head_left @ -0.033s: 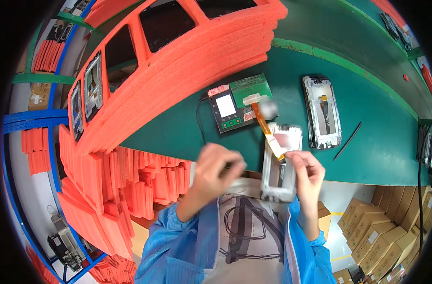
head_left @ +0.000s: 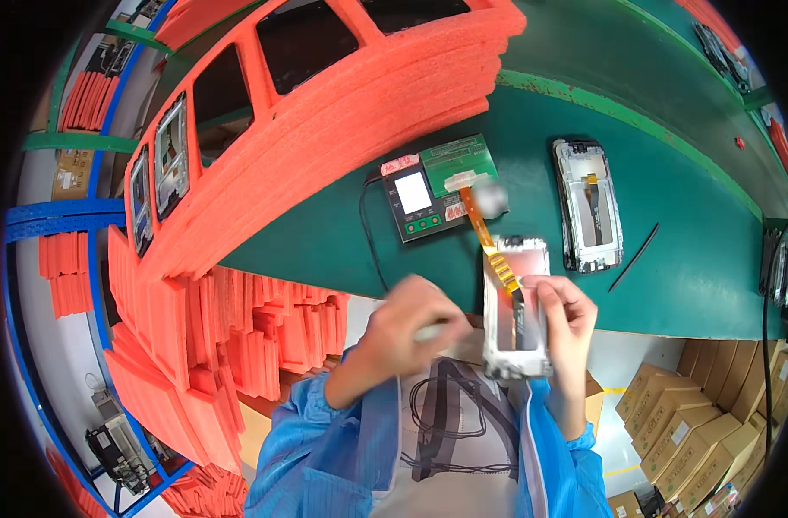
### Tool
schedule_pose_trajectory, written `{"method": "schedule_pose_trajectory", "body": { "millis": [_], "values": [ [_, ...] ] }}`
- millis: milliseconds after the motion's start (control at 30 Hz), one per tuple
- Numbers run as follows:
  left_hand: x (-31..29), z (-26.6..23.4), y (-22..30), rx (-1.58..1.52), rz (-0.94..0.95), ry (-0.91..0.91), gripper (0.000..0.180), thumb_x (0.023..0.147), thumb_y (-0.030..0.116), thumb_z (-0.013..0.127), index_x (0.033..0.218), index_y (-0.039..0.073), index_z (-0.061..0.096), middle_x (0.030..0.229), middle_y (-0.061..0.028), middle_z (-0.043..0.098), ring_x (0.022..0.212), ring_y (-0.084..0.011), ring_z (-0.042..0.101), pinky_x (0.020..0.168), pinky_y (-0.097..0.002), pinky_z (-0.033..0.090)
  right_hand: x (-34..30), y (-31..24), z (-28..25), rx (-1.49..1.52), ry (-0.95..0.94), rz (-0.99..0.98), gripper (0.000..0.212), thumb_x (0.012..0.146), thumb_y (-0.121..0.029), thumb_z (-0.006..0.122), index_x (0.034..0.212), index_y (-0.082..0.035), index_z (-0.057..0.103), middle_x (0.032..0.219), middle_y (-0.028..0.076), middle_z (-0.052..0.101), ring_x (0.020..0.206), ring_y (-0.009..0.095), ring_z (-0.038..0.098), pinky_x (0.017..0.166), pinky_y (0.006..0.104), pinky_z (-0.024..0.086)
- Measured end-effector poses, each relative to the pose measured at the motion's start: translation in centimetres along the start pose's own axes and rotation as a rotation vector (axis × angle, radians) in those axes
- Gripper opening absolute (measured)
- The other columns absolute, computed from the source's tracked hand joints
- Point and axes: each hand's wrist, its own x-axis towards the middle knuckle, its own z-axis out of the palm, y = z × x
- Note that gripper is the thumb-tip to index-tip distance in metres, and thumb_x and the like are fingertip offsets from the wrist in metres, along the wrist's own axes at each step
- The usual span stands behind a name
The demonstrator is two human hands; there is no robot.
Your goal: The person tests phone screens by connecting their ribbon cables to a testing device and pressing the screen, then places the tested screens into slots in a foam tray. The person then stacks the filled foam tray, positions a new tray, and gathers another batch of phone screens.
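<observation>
A silver phone screen frame (head_left: 491,321) with an open middle extends over the table's near edge. My right hand (head_left: 568,318) grips its right side, thumb and fingertips closed by the ribbon joint. A yellow-orange flex cable (head_left: 479,226) runs from the tester to a gold-striped connector piece (head_left: 503,271) above the frame, where a dark ribbon (head_left: 519,321) joins it. The tester (head_left: 411,197) is a small box with a lit white screen and a green circuit board. My left hand (head_left: 409,332) is blurred left of the frame, fingers curled around something small and pale that I cannot make out.
Tall stacks of red foam trays (head_left: 359,108) holding dark screens fill the left. Another phone frame (head_left: 587,207) and a thin black stick (head_left: 634,257) lie right on the green table (head_left: 687,285). A black cable (head_left: 366,226) leaves the tester. Cardboard boxes (head_left: 683,423) stand below right.
The phone frame has shifted slightly down and right with my right hand. The connector piece, white before, now shows gold stripes. My left hand has moved rightward and a little down.
</observation>
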Motion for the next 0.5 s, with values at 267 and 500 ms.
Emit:
{"method": "schedule_pose_trajectory", "body": {
  "millis": [267,500],
  "values": [
    [2.1,3.6,7.8,-0.171,0.19,-0.159,0.014,0.079,0.008,0.074,0.089,0.005,0.064,0.076,-0.0056,0.06,0.069,-0.0197,0.061,0.057,-0.03,0.048,3.8,-2.3,-4.2,-0.015,-0.339,0.202,0.043,0.087,-0.016,0.036,0.1,0.008,0.069,0.094,0.015,0.072,0.073,0.015,0.066,0.069,0.022,0.052],
    [2.2,3.4,8.5,-0.393,0.2,-0.01,0.011,0.081,0.007,0.073,0.085,0.003,0.063,0.078,-0.0076,0.063,0.07,-0.0248,0.062,0.061,-0.0337,0.05,4.3,-4.1,-3.2,0.122,-0.533,0.212,0.037,0.093,-0.012,0.049,0.121,0.01,0.058,0.12,0.02,0.065,0.108,0.028,0.066,0.089,0.0324,0.053]
  ]
}}
